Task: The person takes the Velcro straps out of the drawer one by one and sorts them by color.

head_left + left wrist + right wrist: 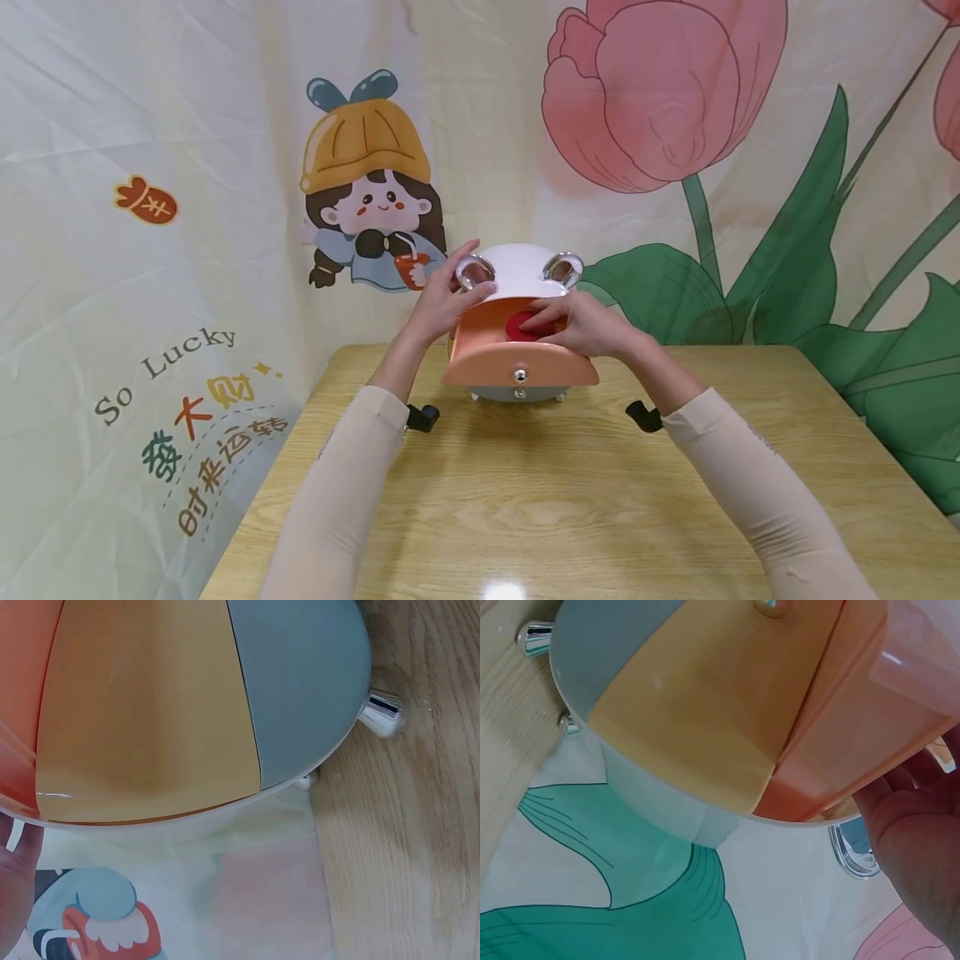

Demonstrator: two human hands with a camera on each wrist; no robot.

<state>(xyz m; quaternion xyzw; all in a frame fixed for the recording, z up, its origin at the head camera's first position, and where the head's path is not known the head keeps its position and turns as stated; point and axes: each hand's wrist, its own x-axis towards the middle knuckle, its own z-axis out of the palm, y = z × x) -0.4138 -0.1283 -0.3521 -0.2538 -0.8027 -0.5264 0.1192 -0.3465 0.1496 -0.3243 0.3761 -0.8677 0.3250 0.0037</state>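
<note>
A rounded storage box with drawers (pixel 519 271) stands on the table, with a white top and two shiny ear-shaped loops. Its upper, orange drawer (pixel 487 365) is pulled out. My left hand (pixel 444 302) holds the box at its left ear, thumb in front and fingers behind. My right hand (pixel 588 323) reaches over the drawer's right side and pinches a red round object (pixel 516 326) inside it; its kind I cannot tell. Below the orange drawer, a yellow drawer (pixel 150 712) and a grey-blue one (pixel 307 690) are closed.
The box rests on small shiny feet (pixel 382 712) upon the wooden table (pixel 525 483). A printed curtain (pixel 495 125) hangs close behind it. Black wrist-worn pieces, one by the left sleeve (pixel 423 417) and one by the right sleeve (pixel 643 416), jut inward over the table.
</note>
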